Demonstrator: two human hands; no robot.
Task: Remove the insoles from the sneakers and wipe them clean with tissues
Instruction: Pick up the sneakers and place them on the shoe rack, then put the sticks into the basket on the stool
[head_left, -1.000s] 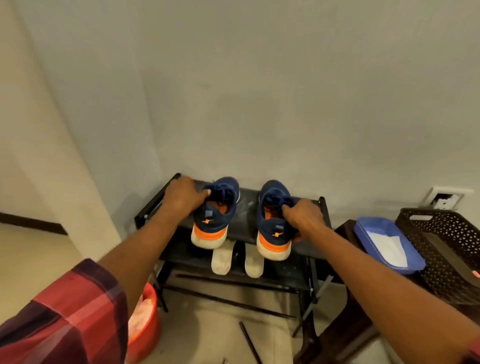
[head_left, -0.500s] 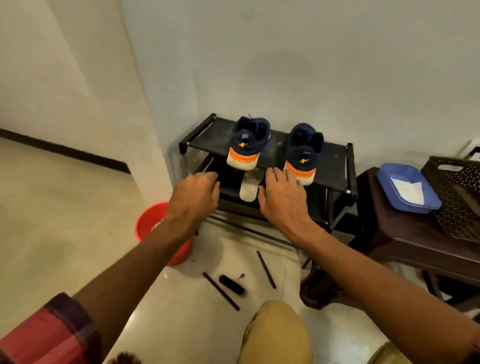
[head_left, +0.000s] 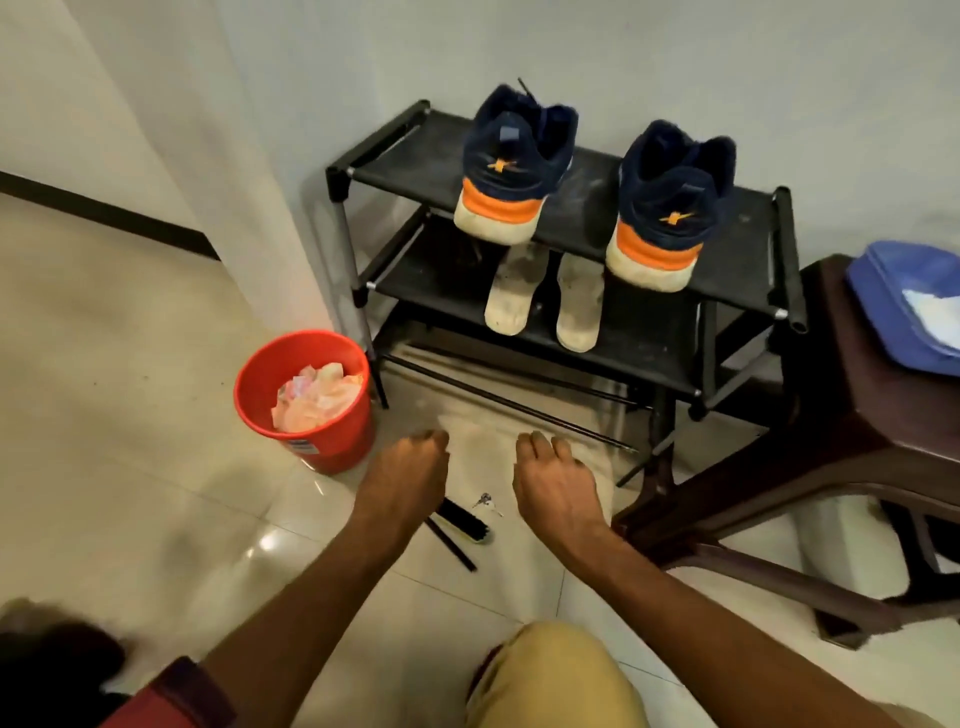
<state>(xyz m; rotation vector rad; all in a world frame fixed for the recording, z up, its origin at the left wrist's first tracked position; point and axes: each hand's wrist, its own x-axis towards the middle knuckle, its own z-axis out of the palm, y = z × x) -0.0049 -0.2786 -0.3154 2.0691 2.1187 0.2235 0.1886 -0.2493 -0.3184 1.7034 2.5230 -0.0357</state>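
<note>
Left hand: the left hand (head_left: 410, 470) hovers over the floor tiles (head_left: 156, 467), palm down, fingers (head_left: 434, 439) curled loosely and holding nothing.
Right hand: the right hand (head_left: 558, 483) hangs level with it, fingers (head_left: 543, 444) hanging loose and slightly bent, empty too.
Sneakers: two navy sneakers, the left sneaker (head_left: 511, 166) and the right sneaker (head_left: 670, 205), sit on the top shelf of the shoe rack (head_left: 748, 254), orange-and-white heels jutting over the front edge.
Insoles: both are out! The left insole (head_left: 511, 291) and the right insole (head_left: 579, 304) lie side by side on the middle shelf, just below the sneakers (greyish and dirty-looking).
Bucket: a red bucket (head_left: 311, 410) stands on the floor just left of the rack, crumpled paper inside.
Tissues: white tissues (head_left: 930, 306) lie in a blue tray (head_left: 893, 291) on the brown surface (head_left: 831, 384) at right.
Floor bits: a black brush (head_left: 467, 522) and small keys (head_left: 485, 500) lie between the two wrists.
</note>
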